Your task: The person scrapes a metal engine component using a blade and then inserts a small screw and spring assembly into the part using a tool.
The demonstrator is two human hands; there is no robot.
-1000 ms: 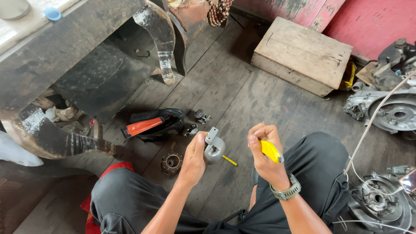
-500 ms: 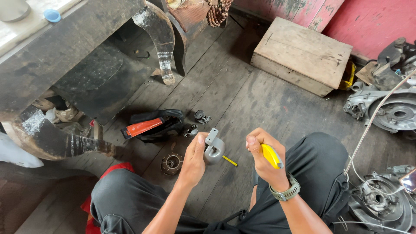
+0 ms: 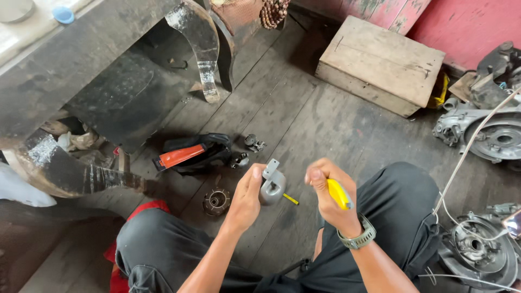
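The left hand's [image 3: 247,198] grip is closed on a small grey metal part [image 3: 271,184], thumb and fingers clamping its lower left side so that its flat tab sticks up and the rounded body faces the other hand. The right hand [image 3: 328,198] is a fist wrapped round a yellow tool handle [image 3: 340,194]; only the handle shows past the fingers, and the working end is hidden. A grey watch [image 3: 358,239] sits on that wrist. The two hands are near each other but apart, held above the plank floor [image 3: 304,125] between the person's knees in dark trousers.

The metal part hangs in the air over the floor, just above a short yellow stick [image 3: 291,199] lying on the planks. To the left of the left hand a round toothed part [image 3: 216,202] rests on the floor. Beyond it lies a black bag [image 3: 203,149] with an orange-handled tool [image 3: 179,156] on top, and two small dark metal pieces [image 3: 247,152] just beside the bag.

A wooden box [image 3: 380,65] stands farther off at the upper right. Engine casings [image 3: 488,135] lie along the right edge, with white cable running over them. A dark wooden bench [image 3: 81,70] fills the upper left.
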